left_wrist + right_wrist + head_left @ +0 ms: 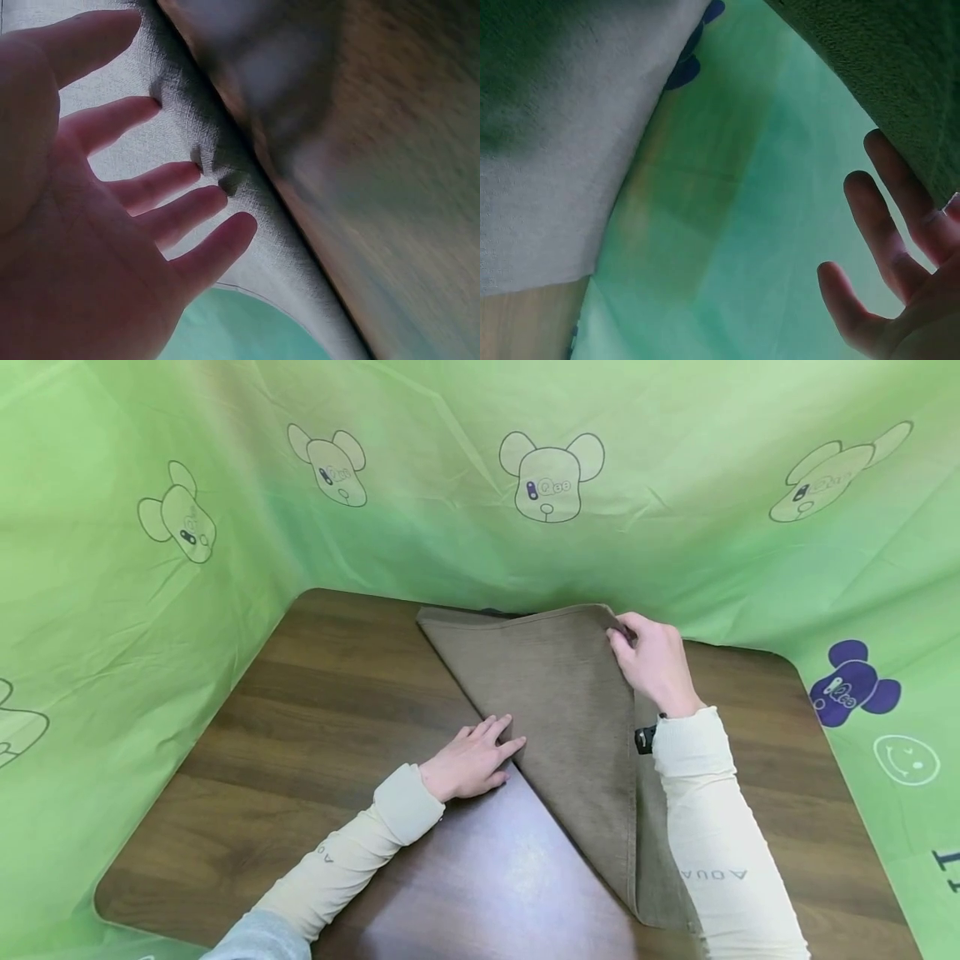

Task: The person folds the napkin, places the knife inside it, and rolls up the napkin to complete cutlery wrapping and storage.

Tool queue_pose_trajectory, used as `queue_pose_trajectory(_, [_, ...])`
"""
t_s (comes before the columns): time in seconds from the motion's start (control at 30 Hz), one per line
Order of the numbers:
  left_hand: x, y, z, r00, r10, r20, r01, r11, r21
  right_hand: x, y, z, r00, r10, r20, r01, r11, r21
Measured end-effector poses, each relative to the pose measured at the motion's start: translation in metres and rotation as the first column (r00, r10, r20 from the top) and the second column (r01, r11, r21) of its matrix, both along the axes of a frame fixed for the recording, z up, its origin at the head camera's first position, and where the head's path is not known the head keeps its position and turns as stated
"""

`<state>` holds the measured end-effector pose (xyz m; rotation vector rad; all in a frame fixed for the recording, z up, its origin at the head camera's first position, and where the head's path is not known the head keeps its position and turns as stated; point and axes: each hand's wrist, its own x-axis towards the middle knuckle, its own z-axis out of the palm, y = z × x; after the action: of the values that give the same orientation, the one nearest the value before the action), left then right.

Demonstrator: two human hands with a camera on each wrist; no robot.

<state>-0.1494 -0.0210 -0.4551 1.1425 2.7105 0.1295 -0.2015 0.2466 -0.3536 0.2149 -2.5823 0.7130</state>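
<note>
A brown cloth lies folded over itself on the table, its diagonal fold running from the far edge to the near right. On that fold my left hand rests with spread fingers. The left wrist view shows the left hand with fingertips touching the cloth along its folded edge. At the far right, my right hand pinches a raised corner of the cloth's upper layer. In the right wrist view, several fingers of the right hand are extended beside the lifted cloth; the pinch itself is mostly out of frame.
The wooden table has rounded corners. Green curtains with printed bear heads hang close around its back and sides. The cloth's lower layer shows under the right forearm. A small black device sits at the right wrist.
</note>
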Motion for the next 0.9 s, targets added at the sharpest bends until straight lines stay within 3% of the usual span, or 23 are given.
queue_pose_trajectory(0.33, [-0.005,0.006,0.002,1.000,-0.003,-0.012,0.003,1.000,-0.011,-0.005,0.007,0.008,0.999,-0.040,0.028,0.041,0.999,-0.011])
queue_pose_trajectory(0.63, [-0.007,0.013,-0.001,1.000,0.006,0.011,-0.006,0.999,-0.033,-0.010,0.013,0.009,0.997,-0.055,0.048,0.056,0.998,-0.008])
queue_pose_trajectory(0.9, [-0.009,0.020,-0.002,1.000,-0.011,-0.009,0.011,0.999,-0.049,-0.014,0.022,0.012,0.995,-0.071,0.070,0.069,0.997,0.021])
